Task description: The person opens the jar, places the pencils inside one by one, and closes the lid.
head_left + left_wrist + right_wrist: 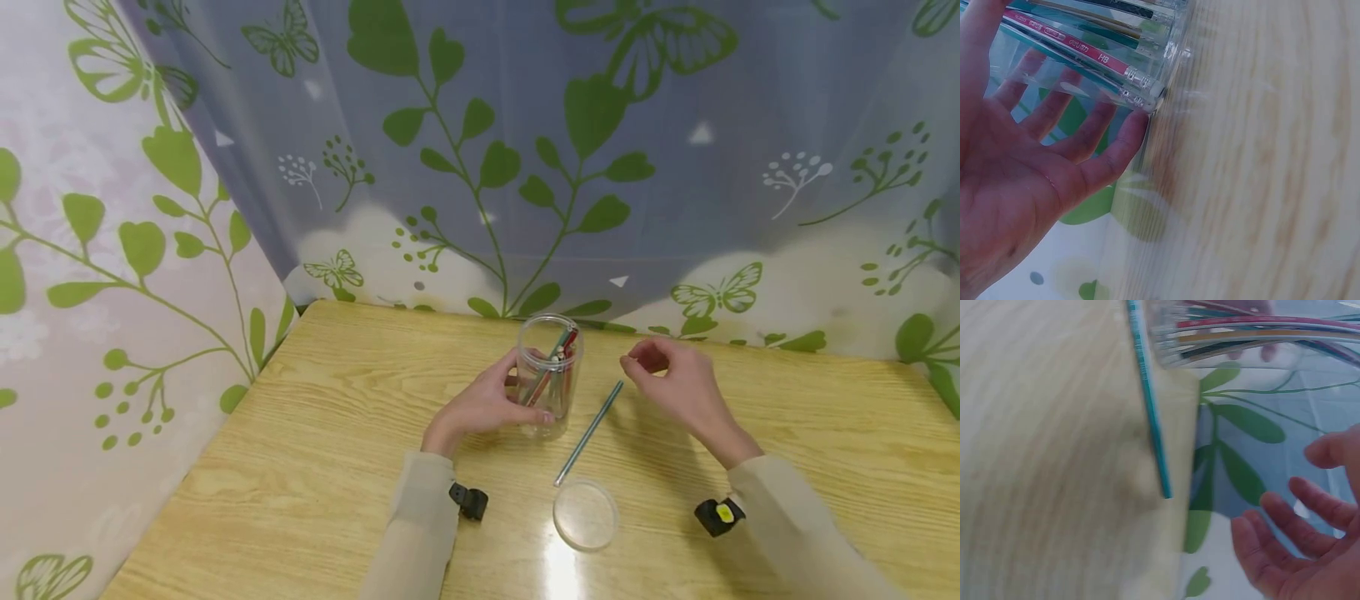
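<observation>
My left hand grips a clear plastic jar, its fingers round the far side and the thumb across the front. The jar stands upright with its mouth uncovered. Several pencils lean inside it, among them a pinkish-red one marked HB; their eraser ends are at the jar's bottom. On the tabletop just right of the jar lies a single teal pencil. My right hand hovers beyond that pencil's far end. In the right wrist view its fingers are loosely bent and hold nothing.
A round clear lid lies flat on the wooden table, close to the teal pencil's near end. Behind the table's far edge hangs a curtain with green leaves and butterflies. Another patterned cloth hangs along the left.
</observation>
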Action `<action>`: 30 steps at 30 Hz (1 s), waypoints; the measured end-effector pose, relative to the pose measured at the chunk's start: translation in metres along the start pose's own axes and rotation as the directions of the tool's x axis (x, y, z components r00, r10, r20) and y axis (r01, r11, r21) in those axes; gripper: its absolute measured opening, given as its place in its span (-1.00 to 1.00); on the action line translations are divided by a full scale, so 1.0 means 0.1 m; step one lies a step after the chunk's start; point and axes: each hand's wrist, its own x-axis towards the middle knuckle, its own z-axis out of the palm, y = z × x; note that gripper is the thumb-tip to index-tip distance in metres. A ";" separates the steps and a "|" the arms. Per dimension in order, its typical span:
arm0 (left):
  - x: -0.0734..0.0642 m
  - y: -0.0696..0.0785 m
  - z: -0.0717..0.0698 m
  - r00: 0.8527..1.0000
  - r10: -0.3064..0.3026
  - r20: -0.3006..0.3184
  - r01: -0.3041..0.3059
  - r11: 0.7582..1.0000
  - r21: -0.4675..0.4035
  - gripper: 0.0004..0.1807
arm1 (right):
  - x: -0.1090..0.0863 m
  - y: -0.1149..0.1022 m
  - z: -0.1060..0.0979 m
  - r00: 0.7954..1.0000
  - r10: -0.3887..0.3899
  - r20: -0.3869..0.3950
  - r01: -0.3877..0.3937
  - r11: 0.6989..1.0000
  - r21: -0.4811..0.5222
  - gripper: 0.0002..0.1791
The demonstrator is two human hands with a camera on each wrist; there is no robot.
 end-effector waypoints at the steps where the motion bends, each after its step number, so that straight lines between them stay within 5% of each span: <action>1: 0.00 0.00 0.00 1.000 0.001 0.001 -0.001 1.000 -0.001 -0.21 | 0.00 0.03 0.02 1.000 0.011 0.013 -0.011 1.000 -0.016 -0.73; 15: 0.01 -0.02 0.00 1.000 0.010 -0.009 -0.010 1.000 0.018 -0.21 | 0.05 0.19 0.26 0.971 0.177 0.161 -0.153 0.976 -0.153 -0.67; 30: 0.00 -0.02 0.00 1.000 0.012 -0.006 -0.012 1.000 0.001 -0.19 | 0.14 0.19 0.41 0.955 0.212 0.208 -0.160 0.958 -0.238 -0.66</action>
